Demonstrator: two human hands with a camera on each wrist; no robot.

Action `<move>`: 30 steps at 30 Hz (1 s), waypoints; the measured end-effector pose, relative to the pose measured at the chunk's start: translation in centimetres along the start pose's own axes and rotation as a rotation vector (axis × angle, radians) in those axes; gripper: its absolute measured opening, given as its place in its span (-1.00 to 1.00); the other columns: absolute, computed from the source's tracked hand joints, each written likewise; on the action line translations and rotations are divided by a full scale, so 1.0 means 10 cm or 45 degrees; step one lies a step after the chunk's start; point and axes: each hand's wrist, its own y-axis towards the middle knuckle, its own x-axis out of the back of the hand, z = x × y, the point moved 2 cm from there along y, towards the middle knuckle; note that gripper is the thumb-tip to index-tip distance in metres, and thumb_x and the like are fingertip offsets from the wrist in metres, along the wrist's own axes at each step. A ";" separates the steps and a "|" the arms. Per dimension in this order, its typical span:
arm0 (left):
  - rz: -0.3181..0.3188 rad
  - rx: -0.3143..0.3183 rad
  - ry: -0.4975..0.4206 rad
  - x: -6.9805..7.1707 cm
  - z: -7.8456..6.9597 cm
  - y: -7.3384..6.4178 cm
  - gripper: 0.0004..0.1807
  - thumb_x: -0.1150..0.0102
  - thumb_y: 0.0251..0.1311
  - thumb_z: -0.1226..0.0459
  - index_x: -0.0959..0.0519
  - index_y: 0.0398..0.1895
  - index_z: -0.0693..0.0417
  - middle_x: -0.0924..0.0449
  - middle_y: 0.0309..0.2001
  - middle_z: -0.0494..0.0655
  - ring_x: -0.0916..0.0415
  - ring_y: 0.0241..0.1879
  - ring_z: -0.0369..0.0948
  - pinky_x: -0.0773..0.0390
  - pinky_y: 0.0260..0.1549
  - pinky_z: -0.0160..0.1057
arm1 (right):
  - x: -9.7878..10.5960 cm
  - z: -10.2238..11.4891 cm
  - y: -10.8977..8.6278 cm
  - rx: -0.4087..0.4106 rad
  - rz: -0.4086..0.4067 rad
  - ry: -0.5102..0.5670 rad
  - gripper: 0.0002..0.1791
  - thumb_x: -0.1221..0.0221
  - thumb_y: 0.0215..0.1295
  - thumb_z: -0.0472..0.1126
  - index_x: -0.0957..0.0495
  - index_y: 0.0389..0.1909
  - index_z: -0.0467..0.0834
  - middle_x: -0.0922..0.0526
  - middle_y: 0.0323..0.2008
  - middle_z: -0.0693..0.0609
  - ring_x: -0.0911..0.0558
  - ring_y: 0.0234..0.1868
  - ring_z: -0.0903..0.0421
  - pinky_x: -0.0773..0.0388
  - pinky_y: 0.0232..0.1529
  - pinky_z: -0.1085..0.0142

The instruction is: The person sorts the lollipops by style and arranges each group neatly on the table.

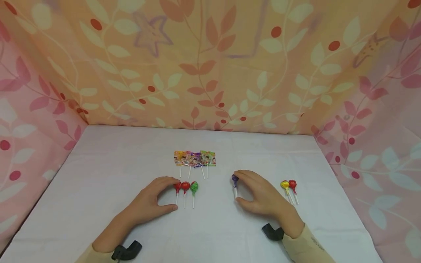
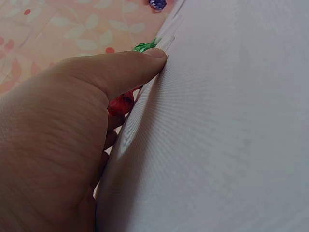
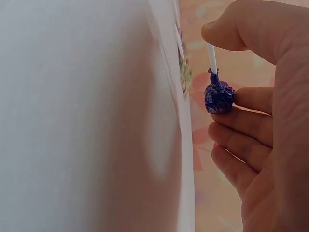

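On the white tabletop, three lollipops stand in a row: a red lollipop point(image 1: 177, 187), a second red lollipop point(image 1: 185, 187) and a green lollipop point(image 1: 194, 187). My left hand point(image 1: 149, 201) holds the leftmost red one lengthwise, index fingertip at the candy and thumb by the stick's lower end. In the left wrist view the thumb partly hides this red lollipop point(image 2: 120, 104). To the right, my right hand point(image 1: 263, 195) holds a purple lollipop point(image 3: 219, 99) the same way, fingers at its wrapped head and thumb at its white stick. Its other fingers are loosely bent.
Behind the row lie several lollipops in flat printed wrappers point(image 1: 194, 159), sticks toward me. A yellow lollipop point(image 1: 285, 185) and another red lollipop point(image 1: 292, 184) lie together right of my right hand. Patterned cloth point(image 1: 204, 73) encloses the table point(image 1: 131, 146) at the back and sides.
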 end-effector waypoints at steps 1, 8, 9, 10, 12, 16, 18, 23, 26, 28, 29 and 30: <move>0.000 -0.002 0.001 0.00 0.00 0.00 -0.12 -0.72 0.11 -0.02 -0.51 0.52 -0.41 -0.45 0.48 -0.44 -0.35 0.54 -0.20 -0.45 0.47 0.16 | -0.01 0.01 0.02 -0.001 0.005 0.004 -0.12 -0.52 0.21 0.01 -0.48 0.53 -0.19 -0.56 0.47 -0.01 -0.51 0.50 -0.02 -0.45 0.50 -0.04; 0.001 0.001 0.001 0.00 0.02 0.00 -0.12 -0.72 0.11 -0.04 -0.51 0.52 -0.41 -0.45 0.49 -0.42 -0.34 0.54 -0.18 -0.44 0.47 0.17 | -0.07 0.05 0.13 0.054 -0.007 0.012 -0.12 -0.51 0.22 0.02 -0.49 0.52 -0.21 -0.57 0.45 -0.03 -0.52 0.49 -0.02 -0.45 0.51 -0.05; 0.003 0.006 0.001 0.00 0.02 0.00 -0.12 -0.72 0.11 -0.04 -0.50 0.52 -0.42 -0.45 0.49 -0.43 -0.34 0.54 -0.19 -0.44 0.47 0.17 | -0.08 0.06 0.15 0.067 -0.014 0.012 -0.12 -0.52 0.21 0.01 -0.49 0.51 -0.21 -0.57 0.44 -0.04 -0.52 0.49 -0.03 -0.45 0.50 -0.05; 0.005 0.008 -0.001 0.00 0.02 0.00 -0.12 -0.72 0.11 -0.05 -0.50 0.52 -0.42 -0.44 0.49 -0.43 -0.34 0.54 -0.19 -0.44 0.47 0.17 | -0.09 0.07 0.16 0.072 -0.015 0.015 -0.12 -0.52 0.21 0.02 -0.49 0.51 -0.21 -0.58 0.44 -0.04 -0.52 0.48 -0.03 -0.45 0.50 -0.05; 0.009 0.010 -0.006 -0.01 0.02 0.01 -0.12 -0.72 0.11 -0.04 -0.51 0.52 -0.42 -0.45 0.49 -0.43 -0.34 0.54 -0.20 -0.45 0.47 0.16 | -0.10 0.09 0.19 0.081 -0.018 0.019 -0.12 -0.52 0.20 0.02 -0.50 0.51 -0.22 -0.59 0.43 -0.05 -0.53 0.48 -0.03 -0.46 0.50 -0.04; 0.013 0.008 -0.008 -0.01 0.01 0.01 -0.12 -0.73 0.10 -0.03 -0.51 0.52 -0.41 -0.45 0.48 -0.44 -0.34 0.54 -0.21 -0.45 0.47 0.15 | -0.13 0.13 0.23 0.096 -0.003 0.033 -0.12 -0.52 0.22 0.03 -0.49 0.51 -0.22 -0.59 0.43 -0.04 -0.53 0.48 -0.02 -0.46 0.50 -0.03; 0.012 0.006 -0.006 0.00 0.01 0.01 -0.12 -0.73 0.10 -0.03 -0.51 0.51 -0.41 -0.45 0.48 -0.44 -0.35 0.53 -0.21 -0.46 0.47 0.15 | -0.15 0.15 0.26 0.111 0.001 0.036 -0.13 -0.52 0.22 0.02 -0.49 0.50 -0.23 -0.59 0.42 -0.04 -0.53 0.48 -0.02 -0.48 0.49 -0.03; 0.009 0.001 -0.004 0.00 0.01 0.01 -0.12 -0.73 0.10 -0.02 -0.50 0.51 -0.44 -0.45 0.48 -0.43 -0.34 0.53 -0.22 -0.45 0.47 0.14 | -0.20 0.18 0.31 0.144 0.000 0.035 -0.13 -0.51 0.22 0.03 -0.50 0.49 -0.25 -0.60 0.40 -0.06 -0.54 0.46 -0.02 -0.47 0.50 0.00; 0.007 -0.002 -0.005 0.00 0.02 0.01 -0.12 -0.73 0.10 -0.02 -0.50 0.51 -0.46 -0.45 0.48 -0.43 -0.34 0.53 -0.22 -0.45 0.47 0.14 | -0.23 0.21 0.34 0.157 0.000 0.041 -0.13 -0.51 0.23 0.04 -0.50 0.49 -0.25 -0.60 0.40 -0.05 -0.54 0.46 -0.01 -0.45 0.52 0.02; 0.005 -0.004 -0.007 0.00 0.02 0.01 -0.12 -0.73 0.10 -0.01 -0.50 0.51 -0.45 -0.45 0.48 -0.43 -0.35 0.53 -0.22 -0.45 0.47 0.15 | -0.24 0.24 0.36 0.163 0.001 0.047 -0.13 -0.52 0.22 0.04 -0.50 0.49 -0.25 -0.61 0.40 -0.06 -0.54 0.46 -0.02 -0.45 0.52 0.01; 0.004 -0.005 -0.007 0.00 0.02 0.01 -0.12 -0.73 0.10 -0.01 -0.50 0.51 -0.45 -0.45 0.48 -0.43 -0.35 0.53 -0.21 -0.45 0.47 0.15 | -0.24 0.25 0.37 0.167 0.000 0.048 -0.12 -0.52 0.22 0.04 -0.50 0.50 -0.24 -0.60 0.40 -0.06 -0.54 0.46 -0.03 -0.45 0.52 0.01; 0.003 -0.006 -0.007 0.00 0.01 0.01 -0.12 -0.73 0.10 -0.01 -0.50 0.51 -0.44 -0.45 0.48 -0.43 -0.35 0.53 -0.21 -0.45 0.47 0.15 | -0.25 0.26 0.39 0.169 -0.001 0.049 -0.12 -0.52 0.22 0.04 -0.49 0.50 -0.24 -0.60 0.40 -0.06 -0.54 0.46 -0.03 -0.45 0.51 0.00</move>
